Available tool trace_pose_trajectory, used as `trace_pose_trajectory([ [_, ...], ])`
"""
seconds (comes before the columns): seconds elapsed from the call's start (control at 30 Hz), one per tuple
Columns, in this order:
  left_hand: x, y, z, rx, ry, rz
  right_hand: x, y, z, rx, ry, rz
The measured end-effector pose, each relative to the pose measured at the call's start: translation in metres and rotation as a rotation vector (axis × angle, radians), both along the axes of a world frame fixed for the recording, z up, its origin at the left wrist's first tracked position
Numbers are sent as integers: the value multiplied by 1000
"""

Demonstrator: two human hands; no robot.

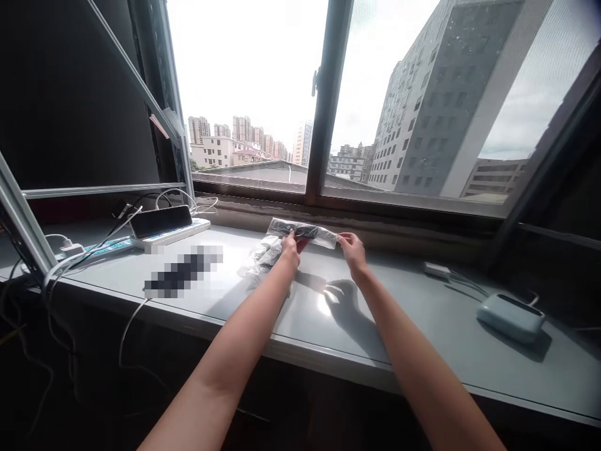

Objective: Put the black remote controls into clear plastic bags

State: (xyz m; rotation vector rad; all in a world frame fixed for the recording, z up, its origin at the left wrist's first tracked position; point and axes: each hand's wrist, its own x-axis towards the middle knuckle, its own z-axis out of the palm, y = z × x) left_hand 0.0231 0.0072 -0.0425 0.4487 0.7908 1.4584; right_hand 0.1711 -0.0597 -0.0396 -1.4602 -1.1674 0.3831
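Both my hands hold a clear plastic bag [323,235] above the table, stretched out sideways with something dark inside that I cannot make out. My left hand [291,247] grips its middle, thumb on top. At the bag's right end, the fingertips of my right hand [351,247] pinch the corner. Beneath and left of my left hand lie more crinkled clear plastic bags [263,258] with dark contents, partly hidden by my forearm.
On the grey table [225,307], a phone [160,222] leans on a white power strip [200,227] at left. A blurred-out dark object [181,274] lies nearer. Cables and a metal frame [28,216] stand left. A blue-grey case [511,318] and white charger [436,270] sit right. Windows rise behind.
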Motion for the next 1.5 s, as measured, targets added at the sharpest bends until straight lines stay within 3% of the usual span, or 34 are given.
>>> trace_pose_trajectory([
  [0.1, 1, -2, 2, -44, 9, -20, -4, -2, 1, -61, -114, 58],
  [0.27, 2, -10, 6, -55, 14, -58, -3, -7, 2, -75, -228, -124],
  [0.37, 3, -13, 9, -31, -12, -55, 3, -6, 0, -26, -203, -144],
  [0.67, 6, -25, 17, 251, -28, -190, 11, 2, -2, -39, -87, 16],
  [0.87, 5, -20, 13, 224, -76, -107, 5, 5, -6, 105, -155, 117],
  [1.0, 6, -13, 7, 174, -89, -76, 7, 14, -13, 69, -208, 75],
  [1.27, 10, -14, 3, 231, -56, -168, 22, 29, -26, 257, -168, 58],
  [1.5, 8, -16, 7, 271, -109, -230, 20, 18, -16, 315, -61, -6],
])
